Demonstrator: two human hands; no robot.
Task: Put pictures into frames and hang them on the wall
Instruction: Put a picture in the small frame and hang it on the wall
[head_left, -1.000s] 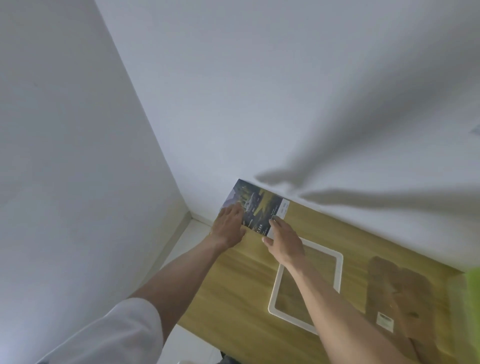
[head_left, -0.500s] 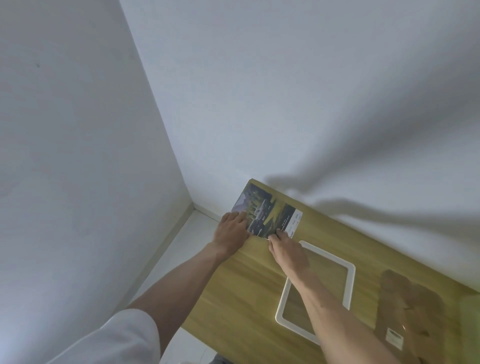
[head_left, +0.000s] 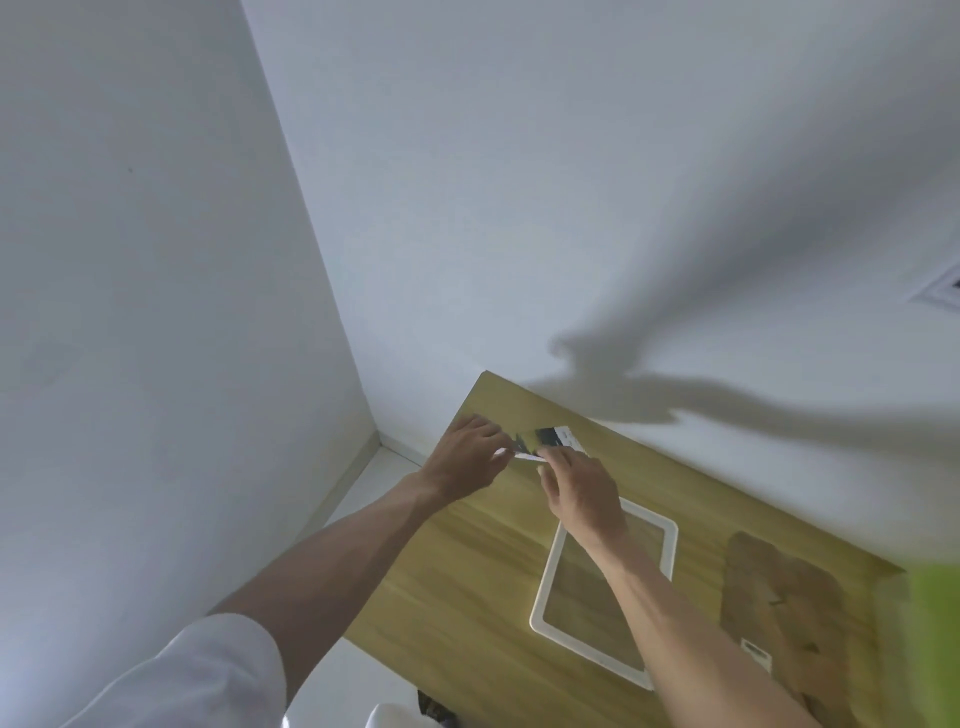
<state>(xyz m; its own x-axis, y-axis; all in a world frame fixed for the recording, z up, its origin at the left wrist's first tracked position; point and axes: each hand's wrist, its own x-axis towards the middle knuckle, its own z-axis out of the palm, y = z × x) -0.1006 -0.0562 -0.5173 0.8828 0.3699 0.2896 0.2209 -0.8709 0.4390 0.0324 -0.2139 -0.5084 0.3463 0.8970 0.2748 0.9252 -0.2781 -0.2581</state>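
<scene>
Fingers of the left hand pinch the near edge of the printed picture, and the right hand grips the same edge from the other side, tilting it up off the wooden table near its far-left corner. The empty white frame lies flat at about five o'clock from the picture, just beside the right wrist. A brown backing board rests at three o'clock of the frame. By my judgement the task is barely begun: nothing is framed, and the wall carries nothing.
</scene>
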